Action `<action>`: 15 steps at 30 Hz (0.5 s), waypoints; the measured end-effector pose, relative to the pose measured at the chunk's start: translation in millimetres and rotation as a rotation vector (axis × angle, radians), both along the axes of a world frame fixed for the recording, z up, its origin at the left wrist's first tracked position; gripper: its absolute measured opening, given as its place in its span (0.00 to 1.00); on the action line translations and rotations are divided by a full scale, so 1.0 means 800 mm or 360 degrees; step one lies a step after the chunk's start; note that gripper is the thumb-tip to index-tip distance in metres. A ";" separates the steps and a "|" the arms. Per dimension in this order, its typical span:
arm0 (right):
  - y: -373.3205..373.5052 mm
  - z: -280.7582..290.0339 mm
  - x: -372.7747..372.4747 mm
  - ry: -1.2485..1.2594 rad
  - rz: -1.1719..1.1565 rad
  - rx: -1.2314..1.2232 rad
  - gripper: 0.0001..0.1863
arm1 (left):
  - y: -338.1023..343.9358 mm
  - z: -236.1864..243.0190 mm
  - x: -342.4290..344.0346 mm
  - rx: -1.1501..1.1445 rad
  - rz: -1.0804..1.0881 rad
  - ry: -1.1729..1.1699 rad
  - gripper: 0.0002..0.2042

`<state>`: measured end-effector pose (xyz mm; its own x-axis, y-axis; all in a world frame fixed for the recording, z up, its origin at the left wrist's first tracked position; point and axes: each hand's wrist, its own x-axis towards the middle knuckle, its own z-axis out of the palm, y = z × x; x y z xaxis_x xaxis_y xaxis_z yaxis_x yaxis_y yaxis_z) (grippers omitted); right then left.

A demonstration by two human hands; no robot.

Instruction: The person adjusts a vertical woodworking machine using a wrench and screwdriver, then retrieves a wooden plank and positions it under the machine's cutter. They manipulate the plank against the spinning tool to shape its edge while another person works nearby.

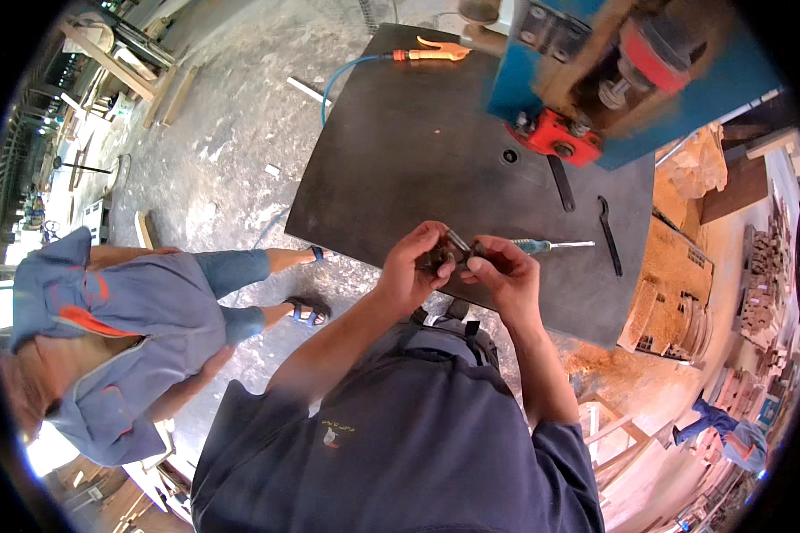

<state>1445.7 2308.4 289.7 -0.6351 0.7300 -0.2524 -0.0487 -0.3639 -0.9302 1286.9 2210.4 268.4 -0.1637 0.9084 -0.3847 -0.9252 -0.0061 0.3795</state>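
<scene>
Metal piece (455, 241): small thing with a shiny rod-like bit, held up between both hands over the near edge of the table. Fingers cover a lot of it, so can't really make out the full shape.
Left hand (411, 265): fingers curled in, clamped on the piece from its left side; something dark shows between the fingers too.
Right hand (510, 274): thumb and fingers pinched on the other side of the same piece, pretty close to the left hand.
Screwdriver (564, 244): teal handle, lying on the table just past the right hand, shaft pointing right. Can't tell if the fingers touch the handle.
Wrenches: a black hooked one (610, 236) right of the screwdriver tip, plus a flat black bar-shaped one (561, 184) further up, by the machine.
Machine (509, 84): big blue body over the table's far right, with a red block (556, 136) low on it.
Tabletop (391, 160): dark, flat, with a small round hole (509, 156).
Air gun (437, 51): orange, far edge, blue hose (340, 78) running off leftward.
Co-worker (142, 293): off to the left, grey jacket, blue shorts, sandals.
Right side: sawdust (676, 235) heaped beside the table.
</scene>
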 end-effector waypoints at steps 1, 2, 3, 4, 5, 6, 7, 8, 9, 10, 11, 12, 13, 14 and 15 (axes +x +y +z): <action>-0.004 0.000 0.002 0.0004 -0.0046 0.0095 0.15 | -0.001 -0.002 -0.006 0.0089 0.0034 -0.0162 0.09; -0.008 0.002 -0.001 0.0009 -0.0090 0.0189 0.16 | 0.000 -0.004 -0.012 0.0069 0.0064 -0.0213 0.10; -0.011 0.008 -0.005 -0.0094 -0.0135 0.0321 0.14 | 0.003 -0.006 -0.018 0.0048 0.0095 -0.0265 0.11; -0.014 0.012 -0.009 -0.0151 -0.0118 0.0447 0.14 | 0.001 -0.009 -0.021 0.0056 0.0098 -0.0282 0.11; -0.017 0.015 -0.013 -0.0207 -0.0100 0.0573 0.14 | 0.001 -0.011 -0.026 0.0068 0.0104 -0.0297 0.12; -0.020 0.017 -0.018 -0.0264 -0.0081 0.0699 0.13 | -0.002 -0.013 -0.030 0.0115 0.0090 -0.0278 0.12; -0.022 0.020 -0.023 -0.0279 -0.0071 0.0797 0.14 | -0.004 -0.011 -0.034 0.0134 0.0074 -0.0256 0.12; -0.024 0.024 -0.030 -0.0294 -0.0060 0.0895 0.14 | -0.006 -0.008 -0.039 0.0152 0.0058 -0.0233 0.12; -0.026 0.026 -0.035 -0.0309 -0.0048 0.0993 0.14 | -0.007 -0.004 -0.045 0.0138 0.0040 -0.0208 0.11; -0.028 0.025 -0.038 -0.0330 -0.0041 0.1090 0.15 | -0.009 -0.002 -0.049 0.0111 0.0031 -0.0179 0.10; -0.028 0.023 -0.041 -0.0350 -0.0033 0.1187 0.15 | -0.010 -0.001 -0.052 0.0082 0.0020 -0.0150 0.10; -0.029 0.023 -0.043 -0.0369 -0.0024 0.1284 0.16 | -0.011 -0.002 -0.053 0.0040 0.0020 -0.0113 0.09; -0.029 0.024 -0.045 -0.0406 0.0004 0.1379 0.15 | -0.011 -0.001 -0.056 -0.0003 0.0019 -0.0068 0.07; -0.031 0.028 -0.046 -0.0442 0.0033 0.1474 0.15 | -0.010 0.001 -0.057 -0.0055 0.0016 0.0034 0.07; -0.032 0.033 -0.046 -0.0479 0.0062 0.1570 0.15 | -0.010 0.006 -0.056 -0.0105 0.0013 0.0134 0.06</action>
<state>1408.8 2283.1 316.1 -0.6726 0.6786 0.2953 0.2310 0.5716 -0.7873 1242.2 2202.6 273.0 -0.2054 0.8800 -0.4283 -0.8899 0.0142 0.4559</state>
